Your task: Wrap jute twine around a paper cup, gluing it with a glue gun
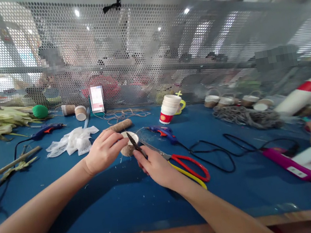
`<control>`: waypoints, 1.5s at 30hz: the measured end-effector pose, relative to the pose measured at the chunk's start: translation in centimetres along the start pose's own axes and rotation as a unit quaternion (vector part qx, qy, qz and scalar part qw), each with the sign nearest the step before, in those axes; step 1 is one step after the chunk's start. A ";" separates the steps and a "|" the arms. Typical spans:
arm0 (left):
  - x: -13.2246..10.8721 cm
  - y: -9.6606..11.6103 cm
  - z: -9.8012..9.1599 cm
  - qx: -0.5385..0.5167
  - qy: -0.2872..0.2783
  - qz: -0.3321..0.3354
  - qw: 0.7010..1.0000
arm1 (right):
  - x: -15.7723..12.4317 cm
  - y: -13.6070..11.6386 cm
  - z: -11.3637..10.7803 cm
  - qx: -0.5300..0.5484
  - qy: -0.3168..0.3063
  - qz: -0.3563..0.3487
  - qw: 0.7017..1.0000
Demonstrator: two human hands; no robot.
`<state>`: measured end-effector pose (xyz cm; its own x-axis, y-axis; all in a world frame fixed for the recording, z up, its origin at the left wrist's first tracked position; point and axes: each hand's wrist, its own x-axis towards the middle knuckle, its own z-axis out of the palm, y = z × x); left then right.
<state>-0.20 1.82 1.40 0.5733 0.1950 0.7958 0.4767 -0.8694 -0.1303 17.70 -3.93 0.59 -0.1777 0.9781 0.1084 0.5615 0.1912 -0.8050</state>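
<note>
A small cup (pixel 127 150) with a white inside and a brown fibrous outside is near the middle of the blue table. My left hand (pixel 104 149) is at its left rim, fingers bent together; what they pinch is too small to make out. My right hand (pixel 155 165) is wrapped round a dark pointed tool (pixel 135 142), whose tip lies over the cup's opening. Large scissors with red and yellow handles (pixel 190 168) lie beside and partly behind my right hand. A brown roll (pixel 121 125) lies just behind the cup.
Behind stand stacked paper cups (pixel 169 108) and a blue glue gun (pixel 162 132) with its cable. White cloth (pixel 75 140), another glue gun (pixel 46 130) and a stick are at left. At right are grey cord (pixel 246 116), a purple power strip (pixel 294 164) and another person's hand.
</note>
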 end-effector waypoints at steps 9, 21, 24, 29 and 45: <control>1.1 1.5 0.2 -0.415 0.017 -0.415 0.809 | -0.1 -0.7 -0.3 -0.065 0.055 -0.034 0.996; 1.8 -0.3 -2.0 -0.127 0.019 -0.116 0.985 | 0.3 0.2 -1.1 0.046 0.033 0.022 0.998; 1.7 -0.4 -2.0 -0.045 -0.025 0.010 0.999 | 0.1 0.0 -0.9 0.048 0.022 0.022 0.998; 1.3 0.4 -1.0 -0.198 -0.014 -0.190 0.961 | -0.1 -0.2 -0.6 0.013 0.012 -0.001 1.000; 2.4 -0.5 -3.1 -0.012 -0.089 0.027 0.996 | 0.3 0.2 -1.0 -0.014 0.027 0.010 0.999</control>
<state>-1.11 1.30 5.23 0.7070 0.2238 0.6708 0.4277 -0.8908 -0.1536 18.54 -3.53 1.02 -0.1229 0.9846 0.1240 0.5874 0.1729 -0.7906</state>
